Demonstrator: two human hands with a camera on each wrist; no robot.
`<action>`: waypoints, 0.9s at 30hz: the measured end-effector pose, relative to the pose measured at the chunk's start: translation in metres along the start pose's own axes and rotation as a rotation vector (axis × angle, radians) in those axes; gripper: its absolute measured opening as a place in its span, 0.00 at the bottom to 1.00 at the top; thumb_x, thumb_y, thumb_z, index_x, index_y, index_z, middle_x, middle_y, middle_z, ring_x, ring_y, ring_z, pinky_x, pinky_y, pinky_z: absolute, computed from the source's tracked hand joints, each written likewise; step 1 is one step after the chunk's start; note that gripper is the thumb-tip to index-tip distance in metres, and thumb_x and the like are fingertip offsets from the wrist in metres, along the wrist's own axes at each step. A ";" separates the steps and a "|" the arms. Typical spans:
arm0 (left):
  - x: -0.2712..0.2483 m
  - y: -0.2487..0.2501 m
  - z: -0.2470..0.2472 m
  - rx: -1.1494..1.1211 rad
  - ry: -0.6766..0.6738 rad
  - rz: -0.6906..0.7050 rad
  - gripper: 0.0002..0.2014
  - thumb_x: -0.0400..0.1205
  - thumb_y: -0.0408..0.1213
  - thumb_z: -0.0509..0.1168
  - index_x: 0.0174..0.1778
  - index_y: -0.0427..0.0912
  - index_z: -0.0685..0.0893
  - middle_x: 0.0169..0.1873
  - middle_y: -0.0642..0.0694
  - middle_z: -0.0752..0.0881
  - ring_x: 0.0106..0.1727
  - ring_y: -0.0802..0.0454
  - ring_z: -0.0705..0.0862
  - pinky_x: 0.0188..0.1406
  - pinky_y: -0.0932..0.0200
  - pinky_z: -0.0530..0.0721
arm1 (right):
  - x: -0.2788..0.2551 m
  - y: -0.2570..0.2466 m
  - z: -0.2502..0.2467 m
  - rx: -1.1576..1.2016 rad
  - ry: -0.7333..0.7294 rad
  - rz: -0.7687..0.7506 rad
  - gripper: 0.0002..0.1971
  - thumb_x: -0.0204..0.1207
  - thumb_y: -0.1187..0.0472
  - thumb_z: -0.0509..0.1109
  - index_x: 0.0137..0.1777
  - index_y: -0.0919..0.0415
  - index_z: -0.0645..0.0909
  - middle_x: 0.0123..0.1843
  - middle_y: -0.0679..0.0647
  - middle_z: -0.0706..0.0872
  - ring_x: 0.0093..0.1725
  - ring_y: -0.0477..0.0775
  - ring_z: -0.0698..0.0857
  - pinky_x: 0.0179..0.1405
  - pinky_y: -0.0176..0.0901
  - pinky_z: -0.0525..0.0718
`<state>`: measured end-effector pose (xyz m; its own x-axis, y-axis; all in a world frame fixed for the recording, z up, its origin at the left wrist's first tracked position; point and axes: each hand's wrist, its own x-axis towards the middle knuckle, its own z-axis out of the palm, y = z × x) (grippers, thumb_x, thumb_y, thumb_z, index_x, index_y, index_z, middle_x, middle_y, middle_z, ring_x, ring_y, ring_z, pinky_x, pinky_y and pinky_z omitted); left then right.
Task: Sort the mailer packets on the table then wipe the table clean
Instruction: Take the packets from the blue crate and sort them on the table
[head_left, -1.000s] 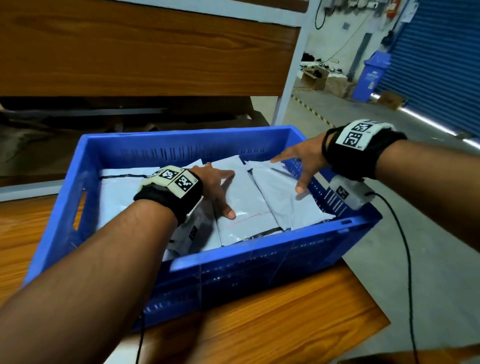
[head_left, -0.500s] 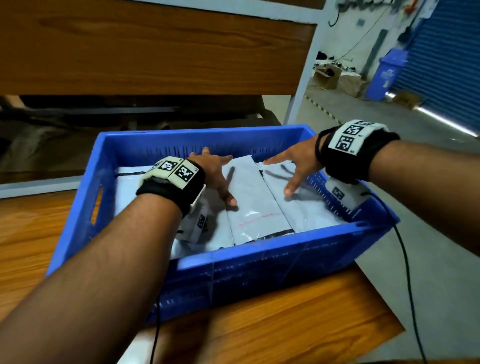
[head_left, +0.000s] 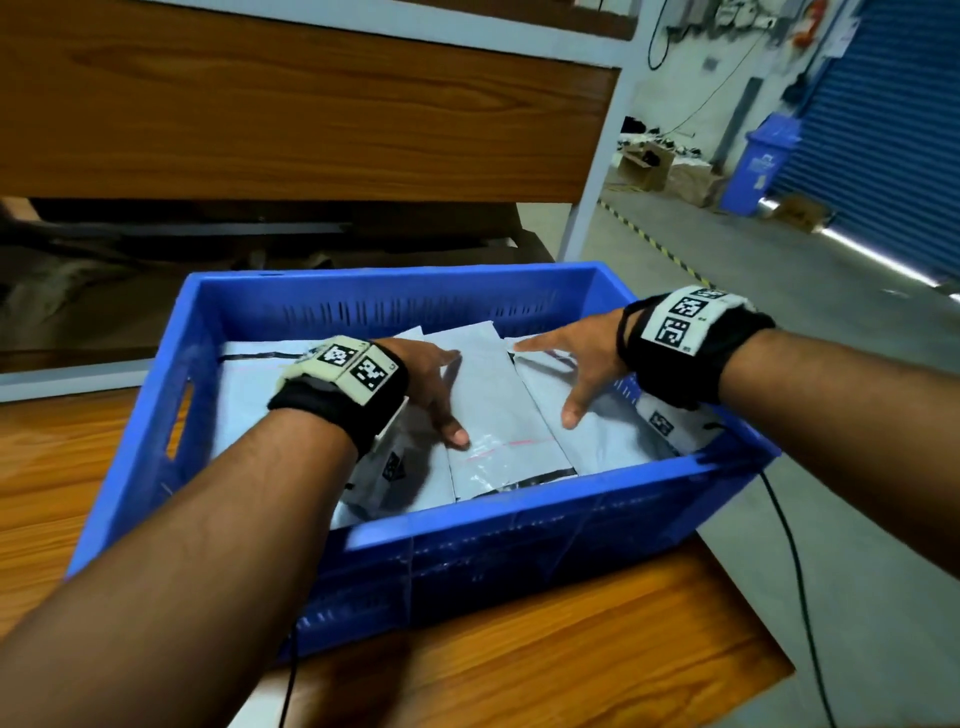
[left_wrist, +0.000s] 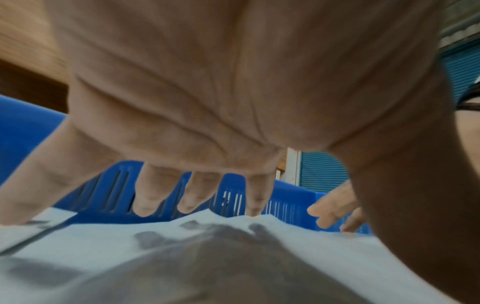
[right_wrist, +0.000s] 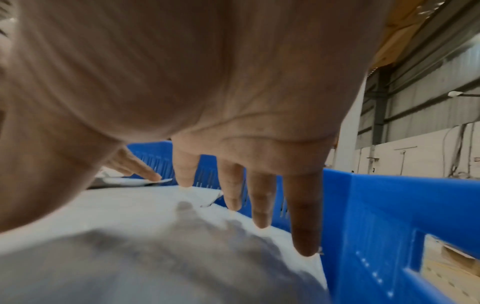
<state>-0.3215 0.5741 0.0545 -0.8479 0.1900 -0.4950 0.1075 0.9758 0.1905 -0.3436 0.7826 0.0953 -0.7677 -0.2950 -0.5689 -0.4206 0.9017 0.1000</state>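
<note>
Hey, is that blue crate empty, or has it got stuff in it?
Not empty. Grey mailer packets lie flat across the blue crate, overlapping, with both hands on them.

Packets are smooth, faintly glossy grey plastic film; the crate is moulded blue plastic; the table is glossy wood-grain.

**No words to read**

The wrist bands show black-and-white square code patterns, not letters. The blue bin far off has a small white mark, too blurry to read. The mailer packets show no clear writing.
</note>
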 end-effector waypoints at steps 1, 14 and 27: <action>0.001 0.003 0.003 0.003 -0.035 0.000 0.61 0.64 0.56 0.80 0.85 0.52 0.47 0.83 0.47 0.58 0.83 0.44 0.59 0.81 0.50 0.59 | -0.001 0.000 0.002 -0.027 -0.020 0.019 0.56 0.64 0.44 0.82 0.85 0.41 0.48 0.85 0.49 0.59 0.82 0.54 0.62 0.77 0.47 0.61; -0.023 -0.027 -0.010 0.131 -0.047 -0.113 0.55 0.65 0.59 0.78 0.84 0.47 0.59 0.79 0.46 0.68 0.79 0.48 0.67 0.77 0.55 0.65 | 0.007 -0.030 -0.014 -0.017 0.071 -0.081 0.50 0.65 0.37 0.77 0.82 0.33 0.50 0.85 0.47 0.59 0.82 0.55 0.61 0.79 0.51 0.59; -0.045 -0.058 0.002 0.123 0.127 -0.099 0.44 0.72 0.62 0.71 0.81 0.51 0.64 0.79 0.47 0.69 0.78 0.46 0.68 0.75 0.54 0.66 | 0.012 -0.066 -0.014 0.051 0.185 -0.103 0.44 0.68 0.33 0.71 0.83 0.36 0.55 0.83 0.48 0.65 0.80 0.55 0.66 0.77 0.49 0.63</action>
<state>-0.2885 0.5091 0.0647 -0.9153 0.0849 -0.3937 0.0765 0.9964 0.0370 -0.3316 0.7151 0.0938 -0.7994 -0.4352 -0.4141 -0.4802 0.8771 0.0053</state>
